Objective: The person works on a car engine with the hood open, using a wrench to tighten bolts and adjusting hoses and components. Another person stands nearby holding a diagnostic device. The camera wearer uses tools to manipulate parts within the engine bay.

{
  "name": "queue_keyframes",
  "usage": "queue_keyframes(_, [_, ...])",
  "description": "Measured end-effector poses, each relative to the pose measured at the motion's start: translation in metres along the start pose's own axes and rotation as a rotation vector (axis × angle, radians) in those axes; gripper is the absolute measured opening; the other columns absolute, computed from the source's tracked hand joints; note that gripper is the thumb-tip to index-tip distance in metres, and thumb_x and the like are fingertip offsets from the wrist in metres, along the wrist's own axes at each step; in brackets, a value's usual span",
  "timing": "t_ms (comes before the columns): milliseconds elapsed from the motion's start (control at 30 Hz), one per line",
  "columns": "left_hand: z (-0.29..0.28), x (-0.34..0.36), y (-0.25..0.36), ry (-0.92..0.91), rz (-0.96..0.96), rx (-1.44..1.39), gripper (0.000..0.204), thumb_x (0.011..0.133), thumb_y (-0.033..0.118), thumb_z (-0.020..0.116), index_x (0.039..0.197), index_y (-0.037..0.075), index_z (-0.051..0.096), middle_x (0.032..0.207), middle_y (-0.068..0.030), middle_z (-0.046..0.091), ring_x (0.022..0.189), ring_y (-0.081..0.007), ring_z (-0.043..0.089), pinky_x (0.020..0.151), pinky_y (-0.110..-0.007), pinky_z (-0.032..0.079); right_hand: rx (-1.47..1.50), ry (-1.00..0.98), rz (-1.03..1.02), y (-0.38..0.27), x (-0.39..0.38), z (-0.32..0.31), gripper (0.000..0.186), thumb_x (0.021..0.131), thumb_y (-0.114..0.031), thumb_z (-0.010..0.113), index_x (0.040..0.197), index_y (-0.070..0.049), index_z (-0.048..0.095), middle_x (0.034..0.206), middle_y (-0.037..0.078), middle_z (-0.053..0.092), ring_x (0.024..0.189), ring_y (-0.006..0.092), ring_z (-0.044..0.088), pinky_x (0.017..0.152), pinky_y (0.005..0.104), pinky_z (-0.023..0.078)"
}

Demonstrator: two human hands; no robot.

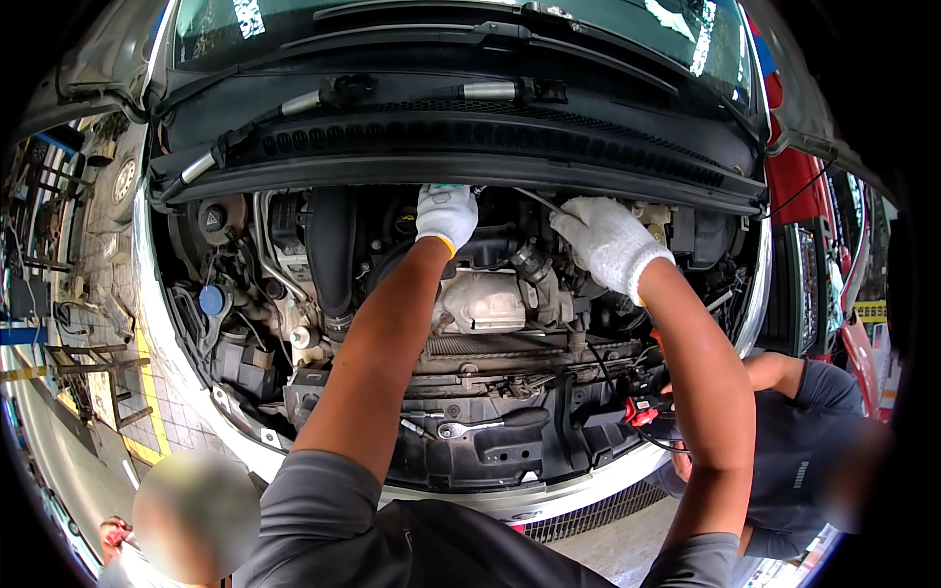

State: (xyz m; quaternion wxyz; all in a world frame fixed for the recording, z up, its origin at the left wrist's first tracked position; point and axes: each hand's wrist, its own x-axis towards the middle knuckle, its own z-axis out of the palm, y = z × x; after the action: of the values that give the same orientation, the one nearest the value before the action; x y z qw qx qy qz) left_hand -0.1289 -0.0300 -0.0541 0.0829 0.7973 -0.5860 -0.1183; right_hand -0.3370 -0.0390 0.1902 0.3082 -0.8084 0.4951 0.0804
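Observation:
Both my hands wear white knitted gloves and reach to the back of a car's engine bay. My left hand [447, 216] reaches under the edge of the black cowl panel [461, 162], and its fingertips are hidden there. To its right, the fingers of my right hand [606, 243] are closed around the end of a thin grey rod or tube [537, 200], which runs up leftward toward the cowl edge. Between and below my forearms lies the engine with a dirty silver heat shield [482, 302]. A ratchet wrench [490, 423] rests on the front crossmember.
At the right, a co-worker in a dark shirt [784, 461] leans in beside a black and red device [642, 407] with a black cable. Another person [196, 519] stands at lower left. A blue-capped reservoir [211, 300] and a thick black duct [333, 245] are left of my arms.

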Motion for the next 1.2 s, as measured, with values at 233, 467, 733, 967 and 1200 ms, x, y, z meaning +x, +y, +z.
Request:
queue_keyframes(233, [0.005, -0.004, -0.005, 0.212, 0.097, -0.009, 0.051, 0.097, 0.053, 0.061, 0.128, 0.013, 0.066, 0.105, -0.0171, 0.077, 0.104, -0.0350, 0.072, 0.107, -0.047, 0.046, -0.012, 0.025, 0.011, -0.011, -0.053, -0.019, 0.035, 0.107, -0.029, 0.052, 0.101, 0.003, 0.066, 0.082, 0.022, 0.065, 0.083, 0.0396, 0.064, 0.080, 0.0493, 0.050])
queue_keyframes(467, [-0.012, -0.006, 0.000, 0.101, 0.114, -0.059, 0.055, 0.098, 0.061, 0.059, 0.134, 0.019, 0.065, 0.108, -0.0134, 0.078, 0.108, -0.0338, 0.071, 0.109, -0.046, 0.042, 0.021, 0.130, -0.117, -0.003, -0.097, -0.017, 0.027, 0.106, -0.026, 0.055, 0.106, 0.000, 0.065, 0.089, 0.025, 0.067, 0.089, 0.0472, 0.066, 0.079, 0.0543, 0.050])
queue_keyframes(733, [0.005, -0.006, -0.001, 0.259, 0.258, -0.174, 0.038, 0.102, 0.043, 0.058, 0.121, 0.011, 0.067, 0.106, -0.0156, 0.074, 0.102, -0.0387, 0.069, 0.097, -0.052, 0.049, -0.083, 0.188, -0.158, 0.001, -0.150, 0.013, 0.030, 0.107, -0.025, 0.058, 0.129, -0.003, 0.061, 0.099, 0.024, 0.072, 0.090, 0.0446, 0.071, 0.080, 0.0529, 0.055])
queue_keyframes(967, [-0.028, -0.054, 0.006, 0.561, 0.347, -0.619, 0.030, 0.089, -0.006, 0.070, 0.117, 0.006, 0.068, 0.106, -0.0162, 0.072, 0.097, -0.0351, 0.072, 0.085, -0.043, 0.058, 0.037, 0.127, -0.226, -0.022, -0.218, 0.032, 0.039, 0.103, -0.024, 0.065, 0.136, -0.002, 0.059, 0.082, 0.018, 0.072, 0.069, 0.0386, 0.071, 0.063, 0.0480, 0.056])
queue_keyframes(1200, [-0.067, -0.168, -0.001, 0.424, -0.155, -0.989, 0.025, 0.101, 0.014, 0.069, 0.122, 0.002, 0.070, 0.103, -0.0117, 0.076, 0.095, -0.0226, 0.074, 0.085, -0.035, 0.058, 0.129, 0.089, -0.437, -0.018, -0.327, 0.071, 0.045, 0.102, -0.022, 0.066, 0.139, 0.001, 0.060, 0.105, 0.019, 0.075, 0.071, 0.0317, 0.073, 0.063, 0.0417, 0.057])
